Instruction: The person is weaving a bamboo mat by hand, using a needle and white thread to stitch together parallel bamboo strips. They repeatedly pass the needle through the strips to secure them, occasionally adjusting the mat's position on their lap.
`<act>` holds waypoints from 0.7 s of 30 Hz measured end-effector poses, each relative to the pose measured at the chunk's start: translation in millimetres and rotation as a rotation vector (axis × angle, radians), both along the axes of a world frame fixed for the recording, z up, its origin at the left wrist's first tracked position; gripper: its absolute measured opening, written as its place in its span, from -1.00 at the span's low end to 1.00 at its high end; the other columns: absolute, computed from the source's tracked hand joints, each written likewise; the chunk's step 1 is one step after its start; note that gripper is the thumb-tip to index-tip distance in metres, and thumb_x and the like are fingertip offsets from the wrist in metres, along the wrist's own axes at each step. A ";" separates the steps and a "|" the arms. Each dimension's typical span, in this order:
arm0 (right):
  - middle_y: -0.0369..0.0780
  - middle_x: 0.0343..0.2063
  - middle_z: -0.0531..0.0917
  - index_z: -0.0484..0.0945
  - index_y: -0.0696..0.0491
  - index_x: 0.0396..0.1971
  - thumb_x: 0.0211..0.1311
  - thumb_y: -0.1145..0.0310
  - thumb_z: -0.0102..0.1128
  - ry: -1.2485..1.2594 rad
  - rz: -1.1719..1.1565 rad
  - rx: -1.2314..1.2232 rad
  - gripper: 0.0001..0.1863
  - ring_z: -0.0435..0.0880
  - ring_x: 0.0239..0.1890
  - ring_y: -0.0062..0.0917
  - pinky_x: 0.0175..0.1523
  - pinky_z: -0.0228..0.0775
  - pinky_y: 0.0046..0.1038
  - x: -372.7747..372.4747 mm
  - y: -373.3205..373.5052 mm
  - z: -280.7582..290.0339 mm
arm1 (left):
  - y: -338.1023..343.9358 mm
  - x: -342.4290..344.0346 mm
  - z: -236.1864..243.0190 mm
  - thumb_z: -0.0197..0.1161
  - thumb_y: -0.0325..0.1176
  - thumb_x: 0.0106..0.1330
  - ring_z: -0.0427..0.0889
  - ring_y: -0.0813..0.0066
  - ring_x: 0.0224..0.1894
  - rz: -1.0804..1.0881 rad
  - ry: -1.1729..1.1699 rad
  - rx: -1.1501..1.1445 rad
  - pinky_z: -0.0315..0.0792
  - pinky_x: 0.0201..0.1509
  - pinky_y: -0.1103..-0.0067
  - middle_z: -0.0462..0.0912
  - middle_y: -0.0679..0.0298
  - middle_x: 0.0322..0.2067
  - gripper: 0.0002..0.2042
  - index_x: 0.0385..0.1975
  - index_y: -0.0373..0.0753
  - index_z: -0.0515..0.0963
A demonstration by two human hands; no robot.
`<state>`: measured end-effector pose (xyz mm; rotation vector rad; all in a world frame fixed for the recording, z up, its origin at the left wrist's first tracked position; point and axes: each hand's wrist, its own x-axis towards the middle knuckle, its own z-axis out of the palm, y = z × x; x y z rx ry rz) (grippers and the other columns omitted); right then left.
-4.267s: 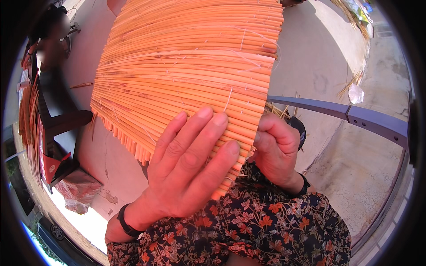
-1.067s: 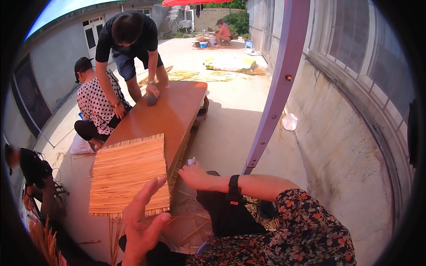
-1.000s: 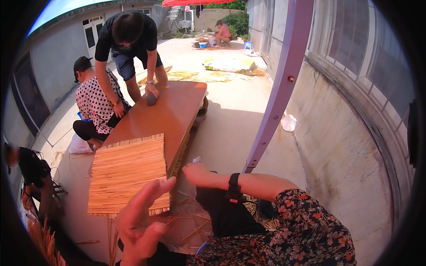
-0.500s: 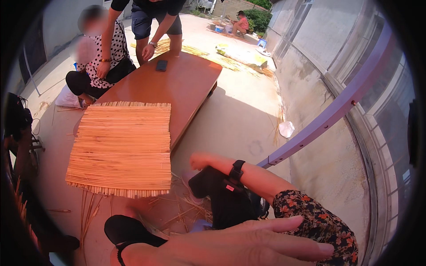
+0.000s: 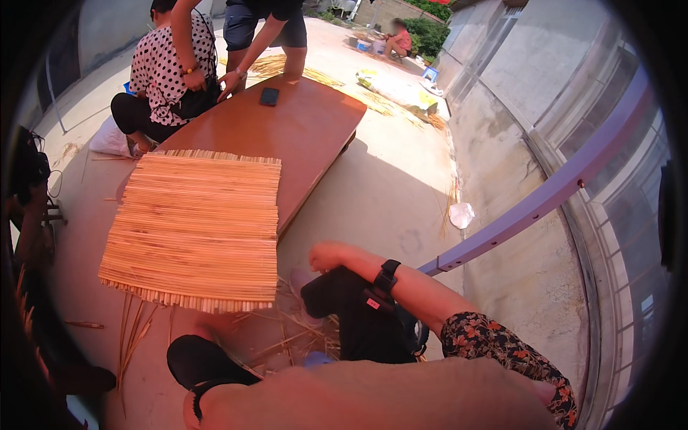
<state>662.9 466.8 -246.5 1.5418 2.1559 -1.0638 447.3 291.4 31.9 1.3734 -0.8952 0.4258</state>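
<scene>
A mat of straight, straw-coloured stalks (image 5: 190, 229) lies on the near end of a low reddish-brown table (image 5: 308, 136), its near edge overhanging. Neither of my hands touches it. My right hand (image 5: 327, 256) rests by my black-clad knee, fingers curled in, with nothing visible in it. A black band (image 5: 388, 274) is around that wrist, and a floral sleeve (image 5: 494, 344) covers the upper arm. Large and blurred at the lower edge, my left hand (image 5: 401, 394) crosses in front of my body to the right sleeve; its fingers cannot be made out.
A dark phone (image 5: 269, 97) lies on the table's far part. At the far left, a person in a dotted top (image 5: 154, 72) sits beside a standing person in dark shorts (image 5: 290, 32). Loose stalks (image 5: 287, 337) litter the ground. A purple metal bar (image 5: 516, 215) slants along the right.
My left hand has moved across toward my right sleeve and blurred; before, its fingers were spread. The standing person's hands have come together at the seated person's side. The view has shifted slightly.
</scene>
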 end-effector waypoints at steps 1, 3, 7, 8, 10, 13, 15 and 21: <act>-0.25 -0.48 0.74 0.70 0.08 -0.34 0.20 0.26 0.19 -0.007 0.019 0.007 -0.78 0.73 -0.38 -0.43 -0.20 0.55 -0.34 -0.2 0.7 1.6 | 2.4 1.4 -4.0 -0.02 -0.18 0.40 0.31 0.15 0.24 0.027 0.053 0.028 0.05 0.37 0.24 0.41 0.05 0.17 -0.50 0.21 -0.40 0.38; -0.25 -0.48 0.74 0.70 0.08 -0.34 0.19 0.26 0.19 -0.025 0.004 0.005 -0.78 0.73 -0.38 -0.43 -0.20 0.54 -0.34 13.5 -3.4 -2.1 | 9.2 9.4 -18.7 0.00 -0.19 0.38 0.32 0.16 0.22 0.056 0.138 0.080 0.07 0.36 0.25 0.42 0.05 0.16 -0.50 0.21 -0.40 0.38; -0.24 -0.50 0.74 0.70 0.10 -0.38 0.15 0.28 0.20 -0.003 -0.028 0.026 -0.79 0.73 -0.40 -0.42 -0.21 0.54 -0.32 31.4 -4.0 -4.9 | 32.2 11.0 -33.5 0.04 -0.20 0.35 0.35 0.18 0.18 0.185 0.319 0.242 0.10 0.33 0.27 0.44 0.05 0.13 -0.50 0.20 -0.41 0.39; -0.23 -0.52 0.74 0.70 0.11 -0.40 0.13 0.28 0.20 0.015 -0.029 0.036 -0.79 0.72 -0.41 -0.41 -0.22 0.54 -0.30 34.0 -1.5 -7.8 | 41.7 10.9 -34.3 0.05 -0.21 0.34 0.36 0.18 0.17 0.226 0.375 0.294 0.11 0.32 0.28 0.45 0.06 0.12 -0.49 0.20 -0.41 0.39; -0.22 -0.50 0.75 0.70 0.10 -0.38 0.13 0.27 0.20 0.031 0.013 0.088 -0.78 0.73 -0.40 -0.42 -0.21 0.54 -0.30 37.3 12.6 -26.5 | 63.7 7.6 -36.2 0.07 -0.21 0.32 0.38 0.19 0.16 0.308 0.497 0.428 0.13 0.31 0.29 0.46 0.06 0.11 -0.49 0.20 -0.41 0.39; -0.21 -0.47 0.75 0.70 0.09 -0.36 0.13 0.27 0.22 0.334 -0.056 0.331 -0.78 0.73 -0.39 -0.44 -0.22 0.55 -0.31 17.6 -36.8 9.4 | 116.3 -17.1 -33.1 0.10 -0.23 0.30 0.40 0.21 0.13 0.415 0.703 0.630 0.15 0.28 0.30 0.47 0.06 0.09 -0.48 0.19 -0.42 0.40; -0.21 -0.48 0.75 0.70 0.08 -0.36 0.12 0.28 0.23 0.022 -0.013 0.124 -0.79 0.74 -0.38 -0.44 -0.23 0.55 -0.31 17.1 1.5 16.7 | 132.9 -25.5 -15.6 0.12 -0.23 0.28 0.41 0.22 0.11 0.451 0.811 0.779 0.17 0.27 0.31 0.48 0.06 0.07 -0.48 0.19 -0.42 0.40; -0.20 -0.54 0.73 0.69 0.08 -0.38 0.17 0.26 0.26 -0.006 0.117 0.208 -0.80 0.73 -0.45 -0.40 -0.27 0.53 -0.30 13.2 81.6 35.4 | 186.2 -67.9 -21.4 0.18 -0.26 0.23 0.46 0.25 0.06 0.545 1.048 0.890 0.22 0.23 0.34 0.52 0.07 0.03 -0.46 0.18 -0.42 0.41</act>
